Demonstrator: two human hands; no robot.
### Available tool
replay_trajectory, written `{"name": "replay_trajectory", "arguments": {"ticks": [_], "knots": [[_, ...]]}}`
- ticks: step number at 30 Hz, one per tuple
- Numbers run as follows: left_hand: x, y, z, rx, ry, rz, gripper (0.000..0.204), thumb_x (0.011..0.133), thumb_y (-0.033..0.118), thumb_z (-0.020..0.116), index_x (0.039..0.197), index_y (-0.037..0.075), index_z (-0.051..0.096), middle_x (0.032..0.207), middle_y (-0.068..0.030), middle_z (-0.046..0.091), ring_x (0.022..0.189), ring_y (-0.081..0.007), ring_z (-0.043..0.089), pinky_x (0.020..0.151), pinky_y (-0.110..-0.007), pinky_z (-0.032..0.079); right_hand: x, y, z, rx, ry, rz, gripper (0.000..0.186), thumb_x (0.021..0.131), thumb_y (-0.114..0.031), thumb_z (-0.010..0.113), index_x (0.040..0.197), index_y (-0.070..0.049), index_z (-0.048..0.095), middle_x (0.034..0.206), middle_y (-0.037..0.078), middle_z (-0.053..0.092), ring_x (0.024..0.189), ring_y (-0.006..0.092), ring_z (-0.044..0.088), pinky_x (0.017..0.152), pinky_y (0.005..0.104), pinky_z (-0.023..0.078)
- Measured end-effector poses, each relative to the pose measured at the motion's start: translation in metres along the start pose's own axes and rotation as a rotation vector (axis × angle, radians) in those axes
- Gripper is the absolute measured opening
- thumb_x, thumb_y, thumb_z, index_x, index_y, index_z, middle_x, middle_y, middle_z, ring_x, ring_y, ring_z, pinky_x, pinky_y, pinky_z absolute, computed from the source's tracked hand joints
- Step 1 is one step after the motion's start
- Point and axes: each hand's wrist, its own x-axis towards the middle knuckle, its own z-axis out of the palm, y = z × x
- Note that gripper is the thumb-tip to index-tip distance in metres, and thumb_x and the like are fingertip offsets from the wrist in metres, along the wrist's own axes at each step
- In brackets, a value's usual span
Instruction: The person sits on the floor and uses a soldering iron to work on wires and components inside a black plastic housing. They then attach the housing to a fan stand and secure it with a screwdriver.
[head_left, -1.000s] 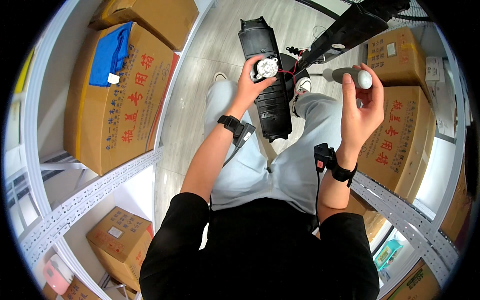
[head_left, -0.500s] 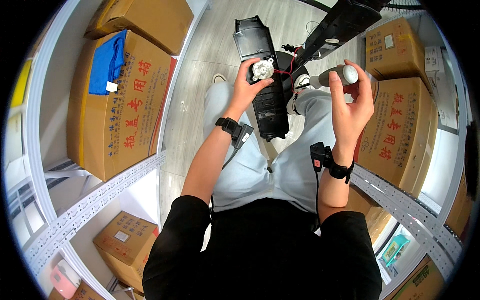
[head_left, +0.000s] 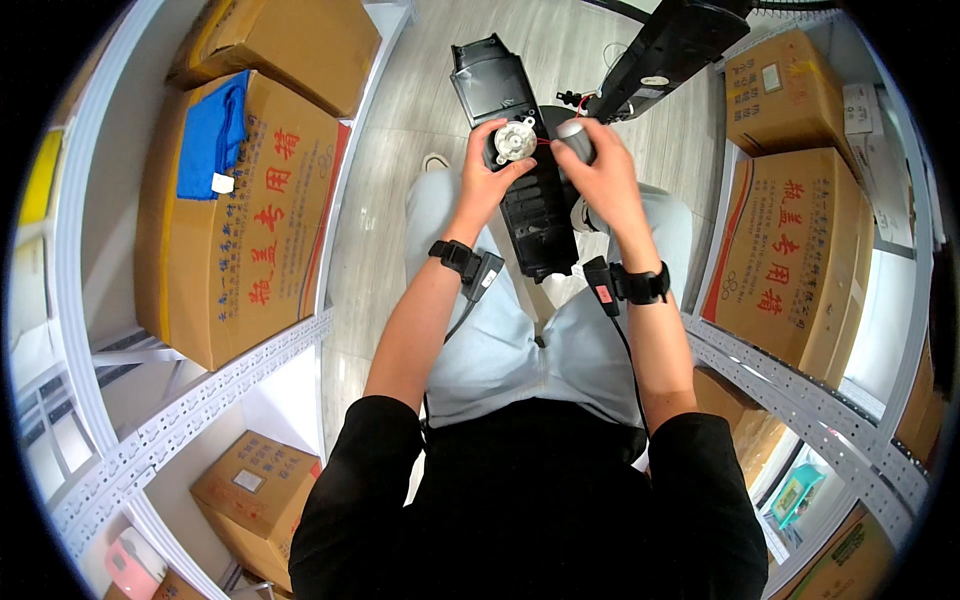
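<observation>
While the left hand [head_left: 484,180] is stretched forward, its thumb and fingers clamped around the round white lugged part [head_left: 516,141] above the long black plastic housing [head_left: 540,228], the right hand [head_left: 606,180] bends inward just beside it, fingers wrapped on a grey cylindrical tool handle [head_left: 577,143], pale end upward.

Pale wood-grained flooring [head_left: 400,115] runs toward 12 o'clock; white metal racks [head_left: 200,408] stand at 9 o'clock and 3 o'clock.

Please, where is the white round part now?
In the head view, the white round part is above centre, held in the left hand, left of the grey rounded handle in the right hand.
</observation>
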Motion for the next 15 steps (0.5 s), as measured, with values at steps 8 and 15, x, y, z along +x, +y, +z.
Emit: {"name": "replay_trajectory", "arguments": {"ticks": [8, 15], "knots": [[-0.002, 0.011, 0.002, 0.091, -0.021, 0.017, 0.066, 0.076, 0.008, 0.085, 0.132, 0.008, 0.048, 0.129, -0.0057, 0.054, 0.12, -0.0176, 0.052, 0.102, -0.032, 0.044, 0.002, 0.009, 0.035, -0.051, -0.04, 0.117, 0.037, 0.08, -0.033, 0.076, 0.098, -0.001, 0.072, 0.088, 0.019, 0.068, 0.082, 0.0349, 0.067, 0.076, 0.0404, 0.052], [-0.003, 0.023, 0.007, -0.088, -0.071, -0.077, 0.067, 0.08, 0.007, 0.082, 0.137, 0.008, 0.047, 0.129, -0.0062, 0.055, 0.119, -0.0164, 0.053, 0.102, -0.031, 0.044, 0.001, 0.013, 0.036, -0.032, 0.003, 0.119, 0.034, 0.079, -0.031, 0.079, 0.1, -0.004, 0.074, 0.088, 0.013, 0.068, 0.079, 0.0266, 0.068, 0.074, 0.0348, 0.052]]}}
